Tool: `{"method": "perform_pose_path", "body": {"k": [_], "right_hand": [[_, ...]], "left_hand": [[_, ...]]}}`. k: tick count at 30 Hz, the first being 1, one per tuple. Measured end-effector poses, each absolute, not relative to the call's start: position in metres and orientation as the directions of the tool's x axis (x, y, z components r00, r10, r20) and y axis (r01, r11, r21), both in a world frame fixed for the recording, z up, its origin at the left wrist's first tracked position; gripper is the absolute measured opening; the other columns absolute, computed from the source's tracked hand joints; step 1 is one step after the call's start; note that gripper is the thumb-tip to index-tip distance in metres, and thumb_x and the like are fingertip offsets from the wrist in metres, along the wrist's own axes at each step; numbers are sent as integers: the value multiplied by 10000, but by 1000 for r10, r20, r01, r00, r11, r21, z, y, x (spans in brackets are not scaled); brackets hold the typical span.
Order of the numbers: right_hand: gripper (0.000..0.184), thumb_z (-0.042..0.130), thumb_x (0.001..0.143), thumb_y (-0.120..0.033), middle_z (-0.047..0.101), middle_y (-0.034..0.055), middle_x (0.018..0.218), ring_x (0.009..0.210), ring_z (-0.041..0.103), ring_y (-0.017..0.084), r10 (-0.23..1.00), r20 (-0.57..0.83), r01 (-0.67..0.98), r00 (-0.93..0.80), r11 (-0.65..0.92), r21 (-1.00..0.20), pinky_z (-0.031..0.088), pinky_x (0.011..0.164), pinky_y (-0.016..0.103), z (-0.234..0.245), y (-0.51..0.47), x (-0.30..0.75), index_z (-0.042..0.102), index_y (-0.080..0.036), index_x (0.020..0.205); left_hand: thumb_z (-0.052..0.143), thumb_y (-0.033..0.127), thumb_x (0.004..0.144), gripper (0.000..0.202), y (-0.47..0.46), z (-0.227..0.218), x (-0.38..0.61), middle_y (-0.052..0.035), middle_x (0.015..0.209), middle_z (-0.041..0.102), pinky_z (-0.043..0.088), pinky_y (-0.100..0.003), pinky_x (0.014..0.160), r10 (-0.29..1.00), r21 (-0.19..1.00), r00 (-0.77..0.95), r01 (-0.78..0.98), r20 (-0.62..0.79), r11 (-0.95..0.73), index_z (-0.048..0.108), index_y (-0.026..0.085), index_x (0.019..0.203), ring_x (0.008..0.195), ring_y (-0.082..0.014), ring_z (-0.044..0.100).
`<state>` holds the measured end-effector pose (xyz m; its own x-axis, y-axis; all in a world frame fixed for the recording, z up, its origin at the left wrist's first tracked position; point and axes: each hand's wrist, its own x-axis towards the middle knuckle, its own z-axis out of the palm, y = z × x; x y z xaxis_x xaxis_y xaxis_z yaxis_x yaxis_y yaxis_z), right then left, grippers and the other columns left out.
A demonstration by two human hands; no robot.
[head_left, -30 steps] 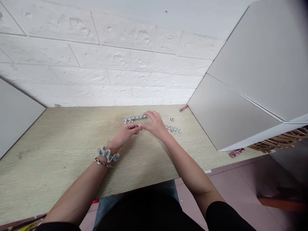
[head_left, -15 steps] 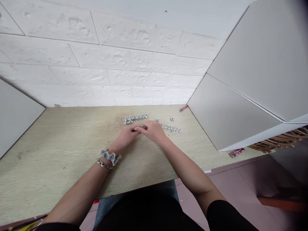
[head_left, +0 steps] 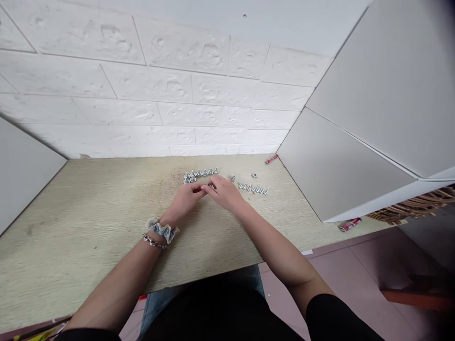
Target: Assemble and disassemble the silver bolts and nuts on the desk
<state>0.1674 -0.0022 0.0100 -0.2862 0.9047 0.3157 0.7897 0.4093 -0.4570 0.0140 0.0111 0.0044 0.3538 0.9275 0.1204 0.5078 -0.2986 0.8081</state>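
My left hand [head_left: 187, 196] and my right hand [head_left: 224, 192] meet over the table, fingertips pinched together. Between them shows a small shiny metal fastener [head_left: 209, 186], mostly covered by the fingers, so its exact kind is unclear. Just beyond the hands stand several silver bolts [head_left: 199, 174], shanks up, in a row that doubles at its left end. To the right of my right hand lies a row of several thin screws [head_left: 253, 188]. A small metal piece [head_left: 232, 177] stands behind that hand, and a round nut or washer [head_left: 254, 175] lies farther right.
A white brick-patterned wall [head_left: 192, 113] rises behind the wooden table [head_left: 106, 203]. Grey panels [head_left: 330, 156] bound the right side, with a red battery [head_left: 272, 159] at their back corner and another red battery [head_left: 350, 225] near the table's edge. Another panel [head_left: 24, 170] stands at left.
Both hands stay together, with only slight finger shifts; the right hand's fingers have moved a little. More of the small metal piece behind the right hand now shows.
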Motion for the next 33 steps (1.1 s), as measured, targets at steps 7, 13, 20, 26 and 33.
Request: {"method": "perform_pose_path", "body": {"k": [7, 13, 20, 26, 33], "right_hand": [[137, 429, 889, -255, 592, 43, 906, 878, 532, 159, 861, 355, 682, -363, 506, -529, 412, 777, 294, 11, -1, 168, 543, -179, 903], [197, 388, 890, -170, 565, 65, 956, 931, 511, 160, 785, 442, 626, -433, 615, -479, 426, 856, 314, 9, 1, 169, 571, -184, 962], [283, 345, 876, -138, 551, 95, 1042, 1011, 503, 177, 749, 567, 607, -343, 637, -476, 419, 908, 339, 15, 1, 174, 570, -181, 1042], [236, 441, 852, -241, 594, 78, 998, 901, 555, 180, 803, 595, 672, -40, 463, -578, 459, 817, 330, 27, 18, 213, 595, -190, 1024], [235, 513, 781, -219, 653, 101, 949, 839, 588, 176, 842, 450, 758, 298, 77, -647, 448, 824, 316, 23, 39, 289, 662, -123, 934]], "left_hand": [[540, 418, 739, 318, 15, -2, 11, 8, 688, 634, 365, -251, 627, 931, 842, 349, 468, 104, -269, 702, 169, 852, 675, -164, 535], [560, 455, 715, 340, 17, -3, 10, 10, 648, 603, 342, -245, 600, 940, 866, 329, 442, 88, -236, 700, 159, 804, 634, -152, 501], [562, 473, 707, 346, 16, -1, 11, 23, 569, 526, 302, -239, 564, 951, 844, 304, 496, 52, -204, 672, 145, 714, 577, -127, 427], [560, 470, 717, 327, 9, 7, 14, 6, 657, 598, 324, -246, 591, 949, 839, 308, 497, 69, -223, 667, 162, 704, 635, -153, 478], [548, 439, 730, 294, 8, 8, 16, 13, 645, 598, 324, -254, 594, 942, 805, 331, 540, 63, -244, 668, 171, 711, 613, -148, 479]]}}
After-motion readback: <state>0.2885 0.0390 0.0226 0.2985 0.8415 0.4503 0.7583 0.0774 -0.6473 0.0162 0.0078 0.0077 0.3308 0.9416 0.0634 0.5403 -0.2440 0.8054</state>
